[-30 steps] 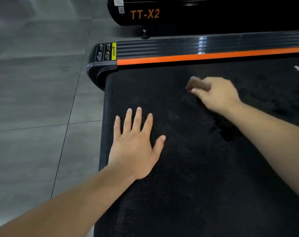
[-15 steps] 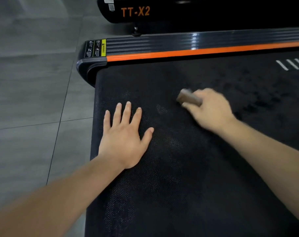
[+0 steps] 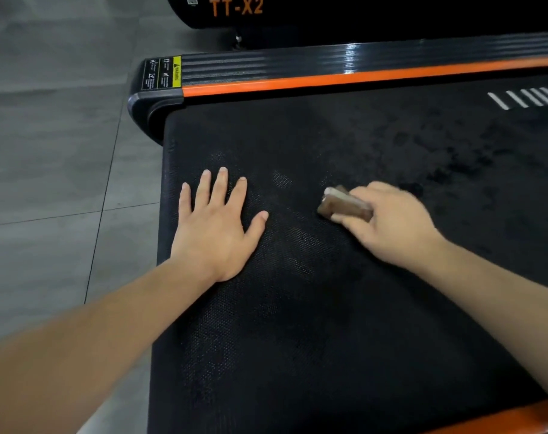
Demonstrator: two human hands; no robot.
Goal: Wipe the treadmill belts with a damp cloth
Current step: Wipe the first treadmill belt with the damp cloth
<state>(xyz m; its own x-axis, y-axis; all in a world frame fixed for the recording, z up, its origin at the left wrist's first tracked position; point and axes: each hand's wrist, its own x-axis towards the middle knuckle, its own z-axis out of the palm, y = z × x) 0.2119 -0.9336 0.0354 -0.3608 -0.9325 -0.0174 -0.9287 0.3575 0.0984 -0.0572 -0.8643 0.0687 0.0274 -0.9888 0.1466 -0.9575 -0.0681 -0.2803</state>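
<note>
A black textured treadmill belt (image 3: 313, 324) fills most of the view. My right hand (image 3: 391, 223) grips a small folded brown cloth (image 3: 341, 205) and holds it against the belt near the middle. Only the cloth's left end shows past my fingers. My left hand (image 3: 218, 223) lies flat on the belt by its left edge, fingers straight and spread. Dark blotches mark the belt at the upper right (image 3: 454, 158).
A black side rail with an orange stripe (image 3: 329, 78) borders the belt's far side, with a warning label (image 3: 161, 73) at its corner. Another black treadmill marked TT-X2 (image 3: 235, 7) stands behind. Grey floor tiles (image 3: 47, 151) lie to the left. An orange edge (image 3: 517, 418) shows at bottom right.
My right hand has drawn the cloth along the belt toward me and slightly left. My left hand has stayed flat in the same spot on the belt.
</note>
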